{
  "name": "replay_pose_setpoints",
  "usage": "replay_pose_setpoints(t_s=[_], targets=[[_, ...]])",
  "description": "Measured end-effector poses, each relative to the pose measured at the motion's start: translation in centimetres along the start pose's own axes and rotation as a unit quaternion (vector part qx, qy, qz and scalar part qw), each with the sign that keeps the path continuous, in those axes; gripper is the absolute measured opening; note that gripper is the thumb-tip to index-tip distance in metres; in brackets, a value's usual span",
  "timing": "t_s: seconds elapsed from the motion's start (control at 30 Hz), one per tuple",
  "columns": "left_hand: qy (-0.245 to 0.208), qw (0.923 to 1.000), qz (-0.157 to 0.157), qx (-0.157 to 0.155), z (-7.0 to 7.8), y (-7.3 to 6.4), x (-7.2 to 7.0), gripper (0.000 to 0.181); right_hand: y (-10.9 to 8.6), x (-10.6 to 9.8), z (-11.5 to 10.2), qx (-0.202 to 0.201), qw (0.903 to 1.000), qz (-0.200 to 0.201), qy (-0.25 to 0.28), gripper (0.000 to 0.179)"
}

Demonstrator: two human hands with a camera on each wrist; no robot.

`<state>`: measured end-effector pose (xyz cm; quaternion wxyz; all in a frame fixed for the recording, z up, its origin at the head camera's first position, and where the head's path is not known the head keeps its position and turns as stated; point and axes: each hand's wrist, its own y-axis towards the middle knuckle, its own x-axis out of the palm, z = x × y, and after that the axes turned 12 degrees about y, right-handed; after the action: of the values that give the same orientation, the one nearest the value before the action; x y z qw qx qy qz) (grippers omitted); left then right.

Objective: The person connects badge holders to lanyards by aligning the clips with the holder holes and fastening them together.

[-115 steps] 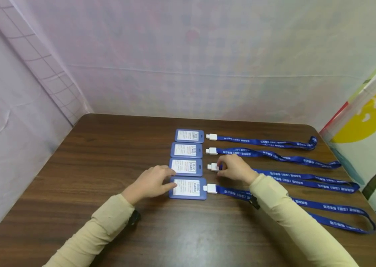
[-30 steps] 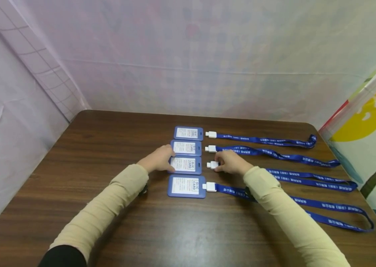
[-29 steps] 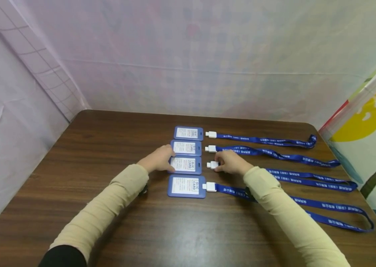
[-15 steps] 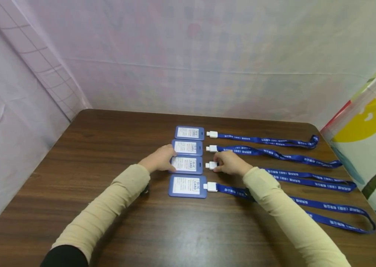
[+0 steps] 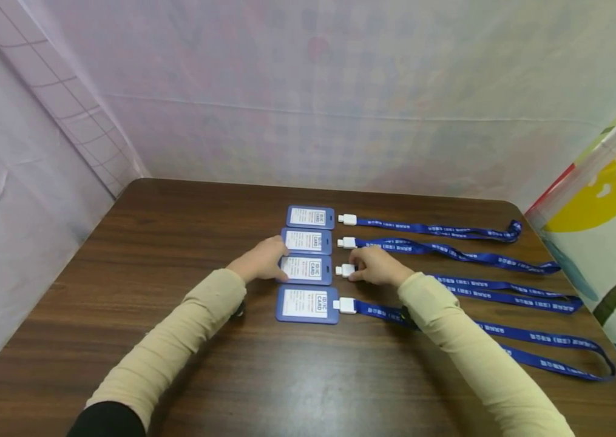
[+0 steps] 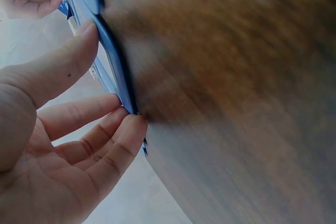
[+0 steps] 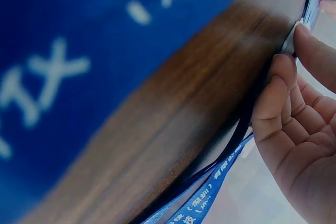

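Blue ID card holders lie in a column on the table, white cards facing up. My left hand [image 5: 258, 258] holds the second-nearest card holder [image 5: 308, 270] at its left end, thumb on the near corner and fingers at the far corner; the left wrist view shows this card holder [image 6: 116, 66] edge-on. Across a small gap, my right hand [image 5: 379, 266] pinches the white clip [image 5: 345, 271] of a blue lanyard [image 5: 515, 295]. In the right wrist view, thumb and index finger meet on the clip [image 7: 289, 39]. The clip's tip points at the holder's slot.
The nearest card holder [image 5: 306, 304] has a lanyard clip [image 5: 347, 305] joined to its slot. Beyond my hands, two card holders lie beside separate lanyard clips, the farthest clip [image 5: 348, 220] included. Lanyard straps stretch right across the brown table [image 5: 176, 243]. White curtains hang behind.
Since the oldest frame, my left hand has moved away from me onto the second-nearest card holder, which now lies apart from the nearest one. My right hand has drawn the clip slightly left.
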<state>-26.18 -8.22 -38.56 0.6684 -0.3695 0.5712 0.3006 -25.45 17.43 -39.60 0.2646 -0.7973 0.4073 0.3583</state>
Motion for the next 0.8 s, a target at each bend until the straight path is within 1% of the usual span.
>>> replay_pose_setpoints(t_s=[0.13, 0.37, 0.53, 0.8], targets=[[0.000, 1.0000, -0.002, -0.001, 0.01, 0.05, -0.01, 0.052, 0.05, 0.06, 0.08, -0.002, 1.0000, -0.001, -0.003, 0.023], [-0.002, 1.0000, -0.004, -0.003, 0.06, -0.04, -0.05, 0.052, 0.03, 0.05, 0.00, -0.022, 0.9997, 0.002, -0.011, 0.022], [-0.002, 1.0000, -0.006, -0.008, 0.12, -0.09, -0.08, 0.053, 0.14, 0.15, 0.00, -0.028, 0.9995, 0.002, -0.017, 0.023], [-0.005, 0.9998, -0.012, -0.015, 0.21, -0.13, -0.12, 0.055, 0.17, 0.25, -0.45, -0.026, 0.9994, 0.007, -0.023, 0.023]])
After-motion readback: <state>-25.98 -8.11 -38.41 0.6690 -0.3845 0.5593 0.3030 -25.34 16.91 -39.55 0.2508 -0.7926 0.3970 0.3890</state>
